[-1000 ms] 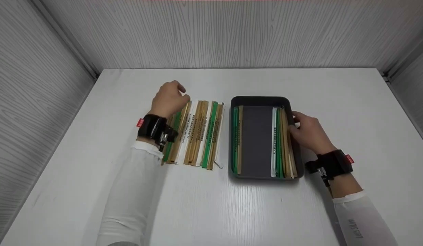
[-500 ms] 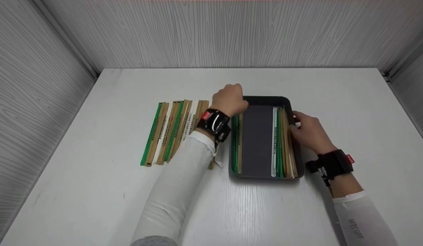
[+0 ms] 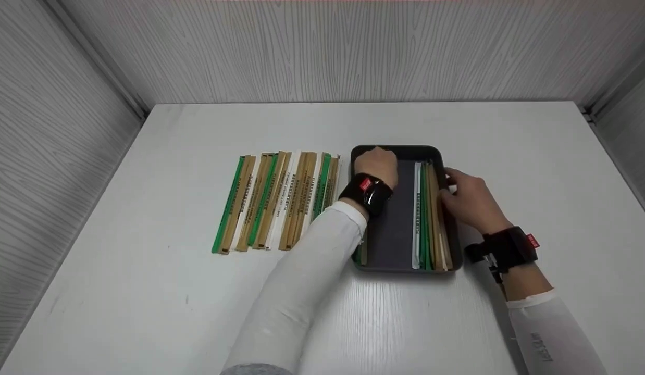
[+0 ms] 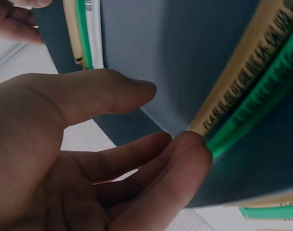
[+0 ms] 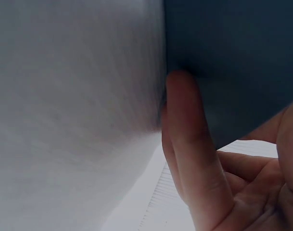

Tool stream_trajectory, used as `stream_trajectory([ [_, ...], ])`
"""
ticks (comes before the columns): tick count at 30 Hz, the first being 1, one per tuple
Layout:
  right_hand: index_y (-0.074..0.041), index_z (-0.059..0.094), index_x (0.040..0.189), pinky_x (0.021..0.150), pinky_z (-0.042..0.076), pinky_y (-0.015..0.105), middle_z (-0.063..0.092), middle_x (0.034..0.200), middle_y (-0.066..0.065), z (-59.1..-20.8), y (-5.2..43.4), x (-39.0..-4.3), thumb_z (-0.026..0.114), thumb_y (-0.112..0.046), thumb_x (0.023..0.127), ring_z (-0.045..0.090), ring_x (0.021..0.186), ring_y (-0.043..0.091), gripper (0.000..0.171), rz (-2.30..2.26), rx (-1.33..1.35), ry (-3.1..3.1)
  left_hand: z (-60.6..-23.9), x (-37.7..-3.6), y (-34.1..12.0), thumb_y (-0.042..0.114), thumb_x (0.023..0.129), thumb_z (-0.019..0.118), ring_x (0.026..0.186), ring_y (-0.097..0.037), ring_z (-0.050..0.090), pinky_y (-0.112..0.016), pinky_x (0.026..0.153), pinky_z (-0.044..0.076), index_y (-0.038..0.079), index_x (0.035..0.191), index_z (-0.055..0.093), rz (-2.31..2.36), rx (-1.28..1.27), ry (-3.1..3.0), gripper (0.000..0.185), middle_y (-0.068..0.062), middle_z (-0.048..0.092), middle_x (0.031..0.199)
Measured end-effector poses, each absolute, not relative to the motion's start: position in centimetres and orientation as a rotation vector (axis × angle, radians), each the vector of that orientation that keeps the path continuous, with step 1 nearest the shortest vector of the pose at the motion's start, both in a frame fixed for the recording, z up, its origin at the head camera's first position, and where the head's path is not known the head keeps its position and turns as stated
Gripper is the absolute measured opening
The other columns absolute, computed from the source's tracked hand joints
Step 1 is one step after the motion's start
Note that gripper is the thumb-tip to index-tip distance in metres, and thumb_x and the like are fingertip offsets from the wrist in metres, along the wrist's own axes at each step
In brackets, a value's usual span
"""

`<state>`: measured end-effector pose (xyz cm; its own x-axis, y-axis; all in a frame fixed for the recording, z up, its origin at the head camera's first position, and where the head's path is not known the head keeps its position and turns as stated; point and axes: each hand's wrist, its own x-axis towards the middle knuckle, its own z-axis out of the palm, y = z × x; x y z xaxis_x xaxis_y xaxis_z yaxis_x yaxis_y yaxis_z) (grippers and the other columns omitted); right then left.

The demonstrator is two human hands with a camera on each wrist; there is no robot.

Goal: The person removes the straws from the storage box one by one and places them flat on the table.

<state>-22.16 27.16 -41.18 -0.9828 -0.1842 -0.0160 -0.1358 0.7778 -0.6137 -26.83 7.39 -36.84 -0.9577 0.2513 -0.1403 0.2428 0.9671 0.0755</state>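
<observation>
On the white desk (image 3: 145,260), left hand (image 3: 377,165) fingers (image 4: 184,159) loosely touch green sticks (image 4: 247,120) in the tray (image 3: 403,152); right hand (image 3: 471,200) fingers (image 5: 184,125) rest straight against its wall.

A dark rectangular tray (image 3: 406,152) sits on the white worktop, holding green and tan paper-wrapped sticks (image 3: 360,254) along its left wall and a bundle of white, green and tan ones (image 3: 431,219) along its right, all lying lengthwise, its middle bare.
</observation>
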Motion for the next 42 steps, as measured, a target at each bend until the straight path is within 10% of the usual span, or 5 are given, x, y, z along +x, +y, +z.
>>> stream_trajectory([
  [26,0.007,0.039,0.154,0.085,0.058,0.054,0.056,0.139,0.036,-41.2,27.2,-22.3,0.049,-0.008,0.104,0.065,0.115,0.047,0.053,-0.992,-0.235,2.869,-39.0,-27.7,7.1,0.011,0.103,0.056,0.085,-0.015,0.071,-0.032,0.073,0.060,0.010,0.096,0.078,0.357,0.337,2.838,0.023,-0.006,0.078,0.107],
  [33,0.008,0.040,0.154,0.084,0.059,0.053,0.057,0.137,0.037,-41.2,27.1,-22.3,0.049,-0.008,0.104,0.065,0.114,0.048,0.053,-0.989,-0.234,2.879,-38.4,-27.2,6.3,0.006,0.100,0.058,0.055,-0.010,0.036,-0.025,0.053,0.036,0.014,0.067,0.040,0.443,0.365,2.778,0.039,0.002,0.044,0.062],
  [37,0.007,0.040,0.154,0.084,0.059,0.053,0.056,0.138,0.036,-41.1,27.1,-22.3,0.049,-0.009,0.104,0.065,0.114,0.047,0.053,-0.992,-0.220,2.867,-38.1,-27.2,6.2,0.006,0.098,0.060,0.057,-0.009,0.033,-0.024,0.053,0.034,0.007,0.106,0.072,0.478,0.415,2.765,0.014,-0.002,0.070,0.087],
  [40,0.006,0.039,0.155,0.086,0.059,0.053,0.055,0.139,0.036,-41.1,27.1,-22.3,0.049,-0.009,0.104,0.064,0.115,0.047,0.053,-0.999,-0.206,2.861,-37.9,-27.5,6.3,0.005,0.096,0.062,0.054,-0.008,0.032,-0.022,0.051,0.032,0.010,0.156,0.046,0.518,0.442,2.750,0.063,-0.009,0.077,0.109],
  [42,0.006,0.040,0.155,0.086,0.058,0.054,0.055,0.140,0.036,-41.1,27.1,-22.3,0.049,-0.009,0.104,0.064,0.116,0.047,0.053,-0.998,-0.204,2.860,-37.8,-27.6,6.4,0.002,0.095,0.061,0.050,-0.008,0.027,-0.022,0.047,0.029,0.012,0.161,0.037,0.554,0.437,2.731,0.070,-0.009,0.074,0.087],
])
